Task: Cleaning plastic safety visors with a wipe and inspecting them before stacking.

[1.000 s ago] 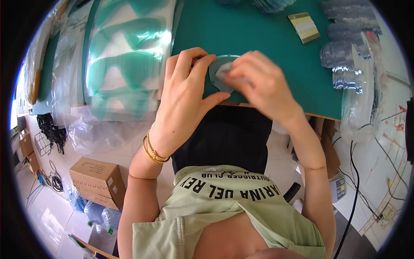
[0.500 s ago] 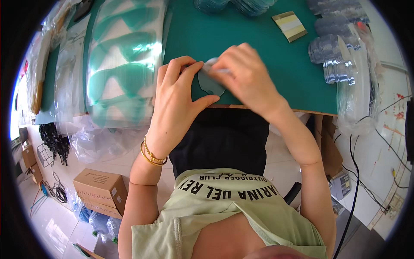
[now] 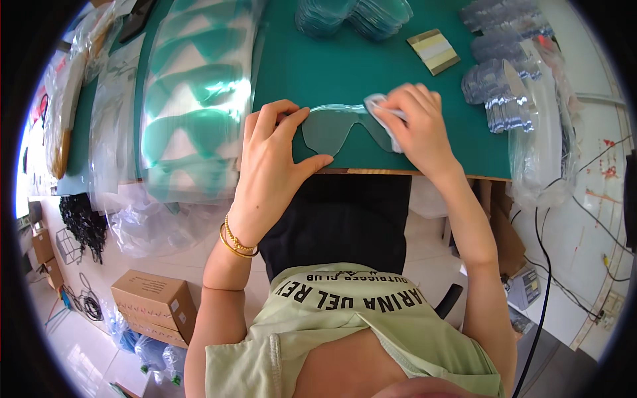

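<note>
A clear one-piece visor-style lens [image 3: 325,131] with a nose notch lies on the green table mat near its front edge. My left hand [image 3: 271,144] steadies its left end, fingertips at the upper edge and thumb at the lower one. Pinched in my right hand [image 3: 419,126] is a folded white cloth [image 3: 375,106], pressed over the lens's right end. That end is partly hidden by the cloth and fingers.
Left of my hands lie plastic sheets [image 3: 199,99] holding rows of green-tinted lenses. Stacked lenses [image 3: 379,18] stand at the back, beside a yellowish pad [image 3: 433,51]. More clear lens stacks [image 3: 494,83] and a plastic bag [image 3: 544,146] line the right side.
My right hand has moved right with the cloth, from the lens's left part to its right end, uncovering the middle. My left hand stays at the left end.
</note>
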A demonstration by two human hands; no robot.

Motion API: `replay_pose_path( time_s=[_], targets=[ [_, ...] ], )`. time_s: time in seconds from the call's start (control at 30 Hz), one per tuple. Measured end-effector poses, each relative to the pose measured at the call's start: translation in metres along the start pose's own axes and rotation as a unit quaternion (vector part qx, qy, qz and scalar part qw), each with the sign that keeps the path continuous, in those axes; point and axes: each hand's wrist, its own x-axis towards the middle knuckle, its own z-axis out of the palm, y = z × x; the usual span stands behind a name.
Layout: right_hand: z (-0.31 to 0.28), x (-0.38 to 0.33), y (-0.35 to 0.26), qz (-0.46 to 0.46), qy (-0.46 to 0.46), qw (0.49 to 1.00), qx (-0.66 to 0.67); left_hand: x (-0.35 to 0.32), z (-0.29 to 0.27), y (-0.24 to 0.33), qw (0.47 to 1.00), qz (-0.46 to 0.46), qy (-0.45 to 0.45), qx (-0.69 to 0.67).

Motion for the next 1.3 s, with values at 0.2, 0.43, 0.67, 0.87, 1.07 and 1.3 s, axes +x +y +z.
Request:
replay_pose_path(
  time_s=[0.2, 0.43, 0.67, 0.87, 1.07, 1.3],
  targets=[
    [-0.006, -0.026, -0.009, -0.019, -0.01, 0.999, 0.046, -0.001, -0.005, 0.003, 1.0, 0.01, 0.009, -0.008],
    [-0.012, -0.018, -0.001, 0.051, 0.03, 0.998, -0.011, 0.001, 0.001, 0.002, 0.999, 0.029, 0.021, -0.016],
    [-0.069, -0.074, 0.03, 0.278, 0.087, 0.954, -0.066, -0.012, -0.002, -0.003, 0.997, 0.066, 0.046, 0.004],
    [-0.059, -0.047, -0.009, 0.137, 0.215, 0.959, -0.128, -0.045, 0.001, 0.016, 0.985, 0.128, 0.072, -0.086],
    [0.019, 0.051, -0.127, -0.061, 0.002, 0.994, 0.09, -0.098, -0.035, 0.003, 0.948, 0.045, 0.192, -0.25],
    [0.084, 0.081, -0.202, -0.246, -0.088, 0.965, 0.023, -0.138, -0.074, -0.055, 0.839, -0.215, 0.291, -0.407]
  ],
)
